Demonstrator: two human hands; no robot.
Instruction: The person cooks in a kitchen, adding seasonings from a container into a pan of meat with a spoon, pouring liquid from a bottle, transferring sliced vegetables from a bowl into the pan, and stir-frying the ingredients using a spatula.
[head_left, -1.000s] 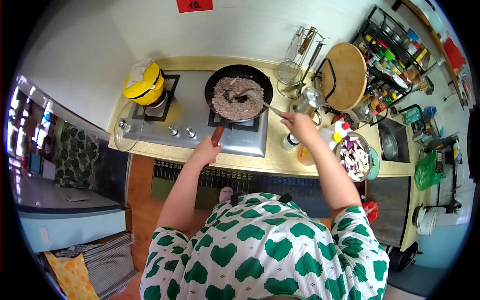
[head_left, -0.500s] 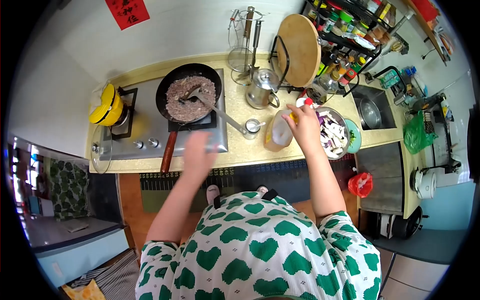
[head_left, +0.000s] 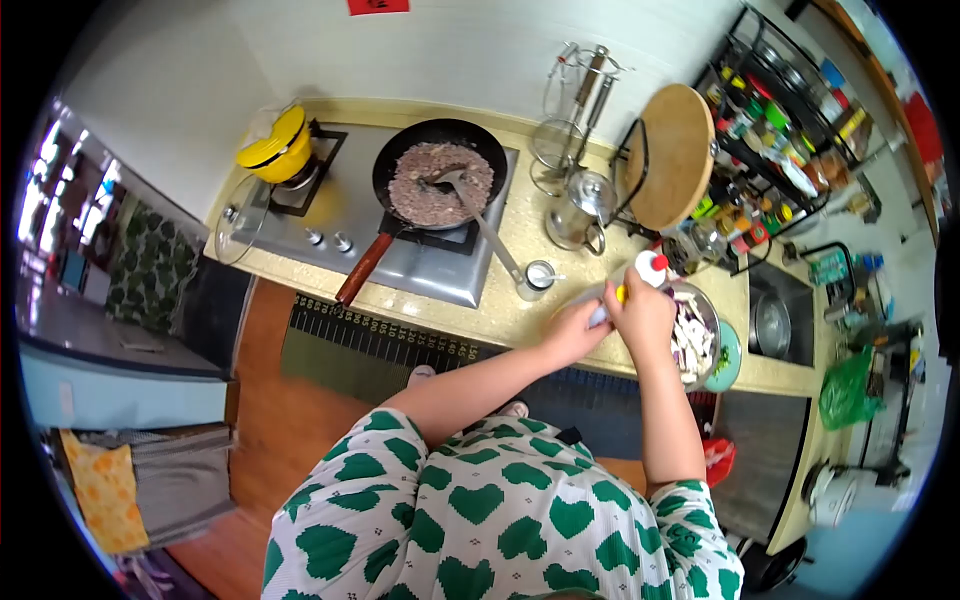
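Observation:
My left hand (head_left: 580, 332) is closed around a translucent plastic jug (head_left: 599, 316), most of which my hands hide. My right hand (head_left: 645, 312) has its fingers on the jug's yellow cap (head_left: 621, 294). Just beyond that hand stands a white bottle with a red cap (head_left: 651, 266). A metal bowl of cut eggplant (head_left: 692, 338) is to its right. Left of the jug is a small glass jar (head_left: 537, 281) of white stuff with a spoon in it. Minced meat (head_left: 430, 180) lies in a black frying pan (head_left: 383, 162), and a spatula (head_left: 492, 236) rests in it.
The pan's wooden handle (head_left: 364, 269) sticks out over the counter's front edge. A yellow pot (head_left: 277, 146) and a glass lid (head_left: 241, 222) are at the left. Behind are a metal pitcher (head_left: 580, 212), a round cutting board (head_left: 672, 158) and a spice rack. A sink (head_left: 780, 345) is at the right.
My left hand has moved right, from beside the pan to the jug. My right hand stays at the yellow cap. The camera view has shifted, so the counter appears farther right.

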